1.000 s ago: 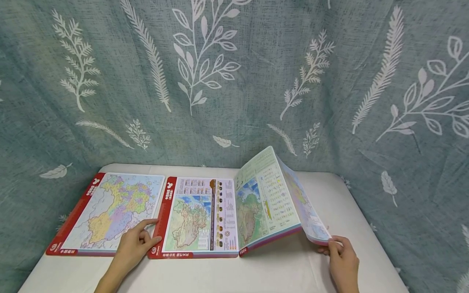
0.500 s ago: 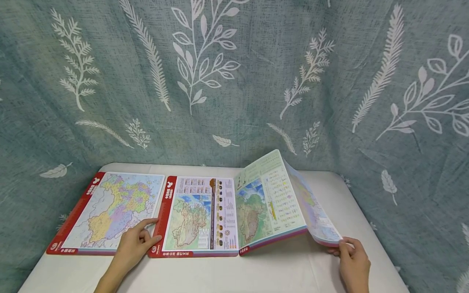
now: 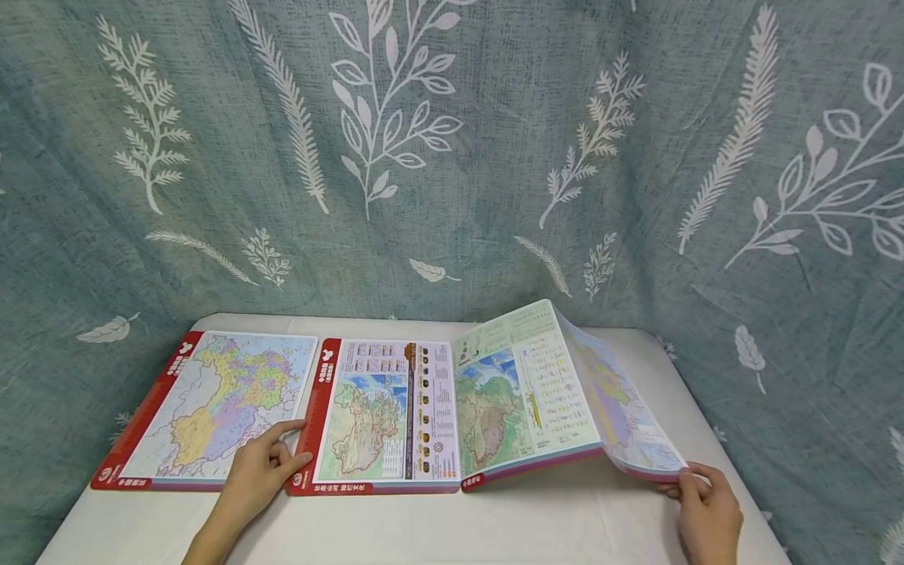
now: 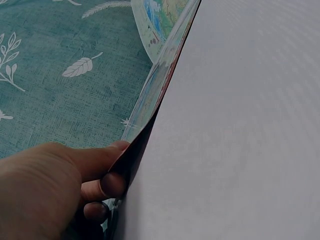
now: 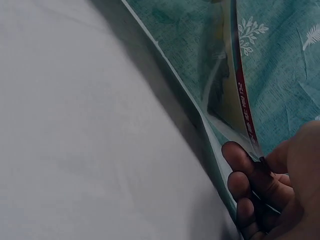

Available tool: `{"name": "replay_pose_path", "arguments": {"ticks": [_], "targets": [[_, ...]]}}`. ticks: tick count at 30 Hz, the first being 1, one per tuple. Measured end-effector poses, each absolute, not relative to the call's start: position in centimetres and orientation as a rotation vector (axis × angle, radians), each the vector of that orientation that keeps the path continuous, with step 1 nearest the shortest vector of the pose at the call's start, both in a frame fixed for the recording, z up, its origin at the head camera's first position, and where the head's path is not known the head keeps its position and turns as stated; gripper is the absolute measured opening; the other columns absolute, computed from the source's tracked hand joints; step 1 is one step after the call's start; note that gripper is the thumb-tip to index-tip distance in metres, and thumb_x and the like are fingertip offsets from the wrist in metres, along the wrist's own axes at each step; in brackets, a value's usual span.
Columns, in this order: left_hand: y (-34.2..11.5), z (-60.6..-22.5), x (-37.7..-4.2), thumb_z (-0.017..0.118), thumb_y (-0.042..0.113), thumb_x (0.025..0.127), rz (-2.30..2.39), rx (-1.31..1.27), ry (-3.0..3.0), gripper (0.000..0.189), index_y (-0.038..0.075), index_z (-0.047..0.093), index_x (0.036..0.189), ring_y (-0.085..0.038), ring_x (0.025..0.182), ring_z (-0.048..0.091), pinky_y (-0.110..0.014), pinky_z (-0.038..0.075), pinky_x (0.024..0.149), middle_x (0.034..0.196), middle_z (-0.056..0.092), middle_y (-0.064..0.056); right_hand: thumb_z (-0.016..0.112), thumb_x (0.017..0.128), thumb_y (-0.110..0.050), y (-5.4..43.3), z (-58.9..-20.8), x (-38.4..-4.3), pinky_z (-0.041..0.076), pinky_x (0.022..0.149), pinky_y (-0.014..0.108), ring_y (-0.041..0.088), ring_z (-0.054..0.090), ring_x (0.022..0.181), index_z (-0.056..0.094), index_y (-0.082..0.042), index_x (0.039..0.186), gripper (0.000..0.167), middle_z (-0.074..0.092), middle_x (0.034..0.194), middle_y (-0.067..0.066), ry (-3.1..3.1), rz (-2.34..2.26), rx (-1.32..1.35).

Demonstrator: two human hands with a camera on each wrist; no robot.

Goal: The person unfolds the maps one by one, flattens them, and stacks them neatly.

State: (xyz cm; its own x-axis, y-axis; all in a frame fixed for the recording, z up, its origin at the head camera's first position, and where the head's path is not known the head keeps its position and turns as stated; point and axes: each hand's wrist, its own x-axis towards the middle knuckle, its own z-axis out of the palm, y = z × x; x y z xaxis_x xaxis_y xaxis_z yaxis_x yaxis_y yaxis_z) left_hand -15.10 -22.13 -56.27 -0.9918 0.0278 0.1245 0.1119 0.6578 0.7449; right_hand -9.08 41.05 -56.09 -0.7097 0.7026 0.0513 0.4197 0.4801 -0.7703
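Observation:
A fold-out map with a red left border lies open on the white table in the head view. Its left panel is flat, its middle panel rises in a slope, and its last panel slants down to the right. My left hand holds the red left edge with thumb and fingers; the left wrist view shows that edge between my fingers. At the far right my right hand pinches the last panel's lower right corner, thumb on one side and fingertips curled on the other.
Another map with a red border lies flat at the left, partly under my left forearm. Green-blue leaf-patterned cloth hangs behind the table and down both sides.
My right hand has moved right and slightly down, drawing the corner with it. The raised fold has shifted right and sunk lower, so the panels spread wider. My left hand stays put.

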Motion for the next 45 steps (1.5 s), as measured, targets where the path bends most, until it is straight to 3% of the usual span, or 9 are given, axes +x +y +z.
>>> {"name": "replay_pose_path", "arguments": {"ticks": [10,21,28,33,40,43,45], "targets": [[-22.2,-56.3,-15.1,0.087,0.021,0.088,-1.255,-0.102,-2.766,0.053,0.006,0.067,0.135,-0.003,0.049,0.042,-0.023,0.035,0.055,0.055,0.053,0.007,0.047,0.110,-0.018,43.2,-55.7,-8.9,0.044,0.051,0.018,-0.005,0.057,0.056,0.054,0.007,0.140,0.040,0.073,0.073,0.001,-2.298,1.123,-1.043],[-22.2,-56.4,-15.1,0.087,0.019,0.088,-1.258,-0.084,-2.773,0.053,0.007,0.066,0.135,-0.002,0.050,0.042,-0.023,0.035,0.056,0.056,0.053,0.006,0.047,0.110,-0.029,46.7,-55.9,-7.4,0.044,0.050,0.021,-0.008,0.055,0.054,0.048,0.006,0.148,0.052,0.053,0.060,-0.032,-2.233,1.204,-1.145],[-22.1,-56.4,-15.1,0.087,0.019,0.088,-1.262,-0.086,-2.765,0.053,0.006,0.067,0.135,-0.002,0.050,0.041,-0.023,0.034,0.054,0.056,0.052,0.007,0.048,0.109,-0.029,47.8,-56.0,-6.9,0.041,0.049,0.016,-0.016,0.052,0.050,0.051,0.008,0.142,0.050,0.043,0.054,-0.046,-2.235,1.135,-1.052],[-22.1,-56.5,-15.1,0.087,0.016,0.087,-1.245,-0.115,-2.742,0.051,0.006,0.068,0.133,-0.001,0.049,0.040,-0.023,0.033,0.053,0.055,0.050,0.008,0.050,0.109,-0.029,48.1,-56.0,-6.7,0.038,0.055,0.012,-0.022,0.047,0.052,0.055,0.007,0.140,0.048,0.039,0.056,-0.051,-2.270,1.055,-1.017],[-22.2,-56.5,-15.0,0.087,0.015,0.087,-1.201,-0.111,-2.706,0.047,0.006,0.069,0.129,-0.001,0.050,0.038,-0.023,0.033,0.054,0.055,0.048,0.010,0.051,0.108,-0.037,48.5,-55.9,-6.6,0.032,0.071,0.024,-0.024,0.032,0.064,0.061,0.004,0.136,0.050,0.030,0.057,-0.052,-2.339,0.905,-1.059],[-22.2,-56.6,-15.0,0.087,0.013,0.087,-1.207,-0.112,-2.698,0.045,0.007,0.070,0.128,-0.001,0.050,0.037,-0.023,0.034,0.056,0.055,0.048,0.011,0.054,0.107,-0.036,48.5,-55.8,-6.5,0.032,0.072,0.025,-0.024,0.031,0.064,0.064,0.004,0.133,0.048,0.032,0.057,-0.050,-2.337,0.892,-1.061],[-22.2,-56.6,-15.0,0.087,0.013,0.086,-1.210,-0.119,-2.689,0.045,0.007,0.070,0.128,0.000,0.050,0.037,-0.023,0.034,0.056,0.055,0.048,0.011,0.056,0.106,-0.036,48.5,-55.8,-6.6,0.033,0.069,0.024,-0.021,0.033,0.063,0.064,0.004,0.133,0.048,0.045,0.057,-0.041,-2.343,0.898,-1.092]]}}
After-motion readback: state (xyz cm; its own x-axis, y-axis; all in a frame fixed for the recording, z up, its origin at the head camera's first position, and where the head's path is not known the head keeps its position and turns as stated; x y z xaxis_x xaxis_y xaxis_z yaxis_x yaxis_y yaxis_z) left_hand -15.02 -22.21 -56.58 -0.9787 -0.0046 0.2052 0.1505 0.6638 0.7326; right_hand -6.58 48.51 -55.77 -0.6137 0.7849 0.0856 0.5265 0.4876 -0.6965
